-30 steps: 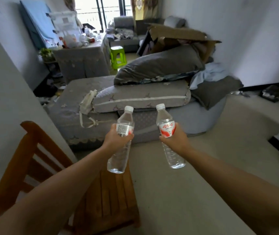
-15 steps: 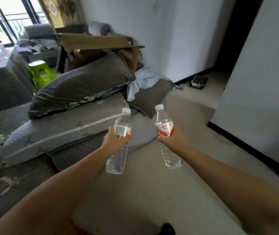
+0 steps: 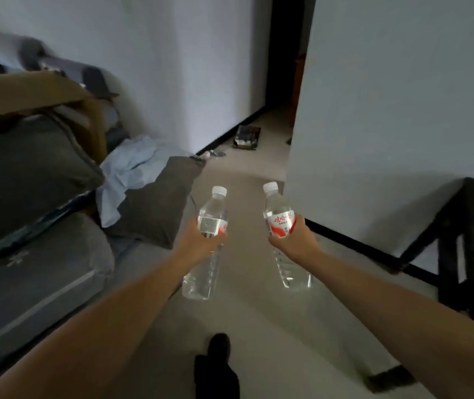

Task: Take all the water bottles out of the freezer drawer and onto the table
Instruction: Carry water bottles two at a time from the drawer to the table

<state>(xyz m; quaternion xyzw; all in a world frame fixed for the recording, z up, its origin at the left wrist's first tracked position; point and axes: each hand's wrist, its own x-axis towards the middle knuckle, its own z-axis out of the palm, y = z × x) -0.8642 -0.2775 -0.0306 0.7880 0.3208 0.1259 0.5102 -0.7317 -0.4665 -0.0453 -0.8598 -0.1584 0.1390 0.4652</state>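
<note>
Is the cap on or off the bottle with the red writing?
On. The bottle gripped in the right hand has its white cap sitting on top of the neck, and the bottle is held nearly upright.

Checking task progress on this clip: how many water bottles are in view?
2. One bottle is held upright in the left hand; the other bottle is in the right hand. Both are over the floor. No freezer or table shows, so others may exist.

Walls: pale grey wall (image 3: 201, 67) ahead; a second wall (image 3: 388, 96) at right, black skirting along its foot
Floor: beige floor (image 3: 259, 312)
Furniture: grey cushions (image 3: 28, 277) piled at left; dark table (image 3: 472, 240) at right
Doorway: dark opening (image 3: 283, 53) between the walls
Light: dim
</note>
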